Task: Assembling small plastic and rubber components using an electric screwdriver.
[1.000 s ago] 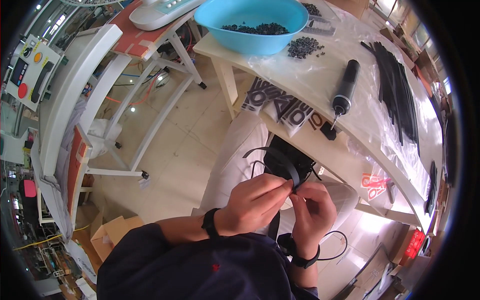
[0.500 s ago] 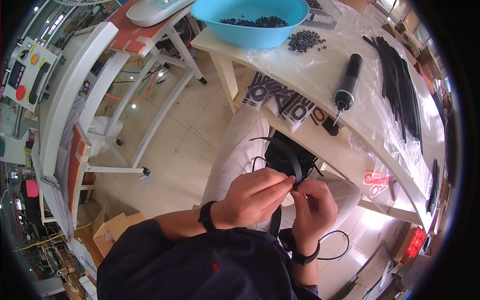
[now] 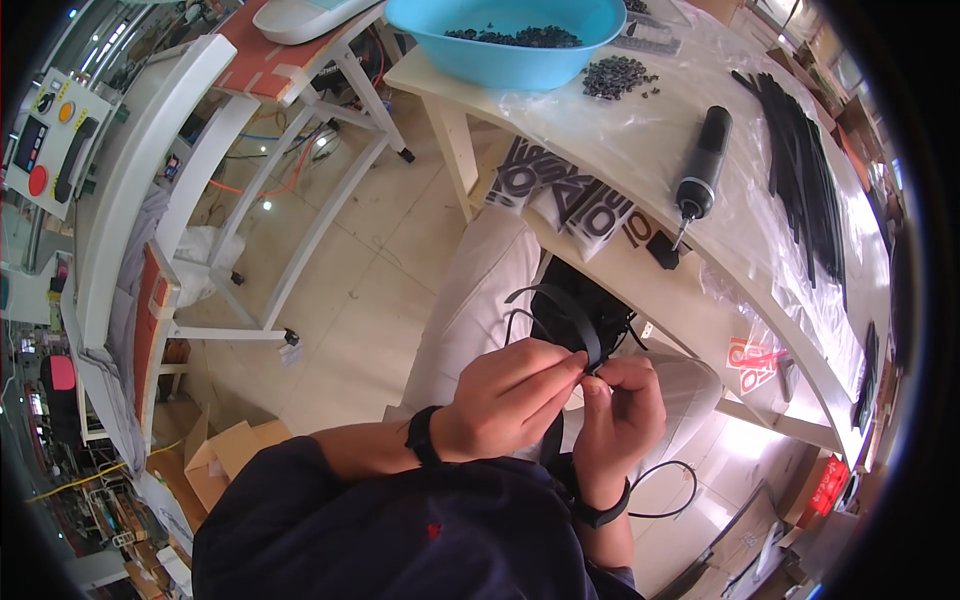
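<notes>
Over my lap, my left hand (image 3: 515, 395) pinches a black flat strap (image 3: 572, 312) between thumb and fingers. The strap's loose part curves up and away from me. My right hand (image 3: 622, 408) is closed against the same spot, its thumb and forefinger tips meeting the left fingertips. A small dark piece shows between the fingertips, too covered to make out. On the table at the right lie many similar black straps (image 3: 800, 170). A black electric screwdriver (image 3: 703, 165) rests near the table edge, its bit pointing towards me.
A blue basin (image 3: 505, 55) of small black parts stands on the table (image 3: 590, 125), beside a loose pile of small black parts (image 3: 615, 77). Printed plastic bags (image 3: 570, 205) lie on the shelf underneath. White-framed benches stand left; an open cardboard box (image 3: 235, 460) sits lower left.
The right hand has shifted slightly left, with its thumb now more upright against the strap. The strap's curved end has dropped a little. The left hand keeps its pinch.
</notes>
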Action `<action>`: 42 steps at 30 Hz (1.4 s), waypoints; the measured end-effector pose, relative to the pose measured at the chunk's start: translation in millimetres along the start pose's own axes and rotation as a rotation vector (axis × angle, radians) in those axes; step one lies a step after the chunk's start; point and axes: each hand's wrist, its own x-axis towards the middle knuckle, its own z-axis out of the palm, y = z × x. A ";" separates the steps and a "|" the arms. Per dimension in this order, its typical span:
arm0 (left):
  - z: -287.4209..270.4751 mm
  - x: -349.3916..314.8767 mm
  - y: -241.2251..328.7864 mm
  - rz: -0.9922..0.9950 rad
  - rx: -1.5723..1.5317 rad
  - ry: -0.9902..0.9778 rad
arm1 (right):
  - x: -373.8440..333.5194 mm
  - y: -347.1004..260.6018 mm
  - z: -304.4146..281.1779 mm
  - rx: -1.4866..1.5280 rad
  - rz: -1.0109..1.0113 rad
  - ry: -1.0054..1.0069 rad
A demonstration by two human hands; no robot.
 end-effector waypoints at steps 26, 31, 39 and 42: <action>9.3 -0.8 -10.1 -0.197 -0.040 0.049 | 13.6 5.6 4.6 -0.294 -0.199 -0.043; 10.9 -0.8 -10.7 -0.178 -0.008 0.036 | 18.3 4.9 -2.4 -0.460 -0.226 -0.149; 10.1 1.2 -10.1 -0.173 0.034 0.044 | 17.7 10.4 0.6 -0.398 -0.294 -0.083; 10.5 2.3 -9.0 -0.189 0.032 0.023 | 21.4 7.3 -1.0 -0.422 -0.246 -0.118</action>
